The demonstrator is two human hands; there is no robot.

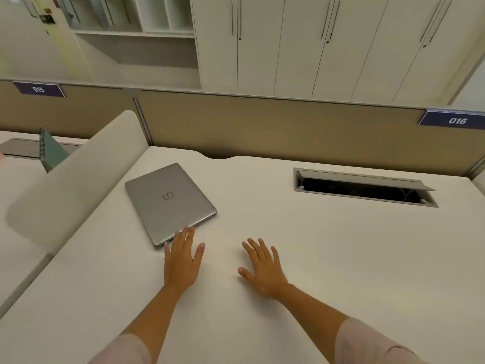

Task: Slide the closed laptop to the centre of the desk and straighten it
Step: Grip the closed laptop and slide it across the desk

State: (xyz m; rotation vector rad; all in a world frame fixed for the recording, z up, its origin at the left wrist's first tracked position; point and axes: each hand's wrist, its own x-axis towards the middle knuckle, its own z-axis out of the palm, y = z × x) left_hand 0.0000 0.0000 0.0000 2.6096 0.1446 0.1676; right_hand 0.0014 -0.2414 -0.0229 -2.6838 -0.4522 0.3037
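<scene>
A closed silver laptop (pixel 168 202) lies on the white desk (pixel 315 258), left of the middle and turned at an angle to the desk's edges. My left hand (pixel 182 258) is flat with its fingers spread, and the fingertips touch the laptop's near edge. My right hand (pixel 262 267) rests open on the desk to the right of the laptop, apart from it and holding nothing.
An open cable hatch (pixel 364 187) is sunk into the desk at the back right. A beige partition (pixel 262 127) runs along the back edge. A rounded white divider (pixel 78 179) borders the desk's left side, with a green spiral notebook (pixel 51 152) beyond it.
</scene>
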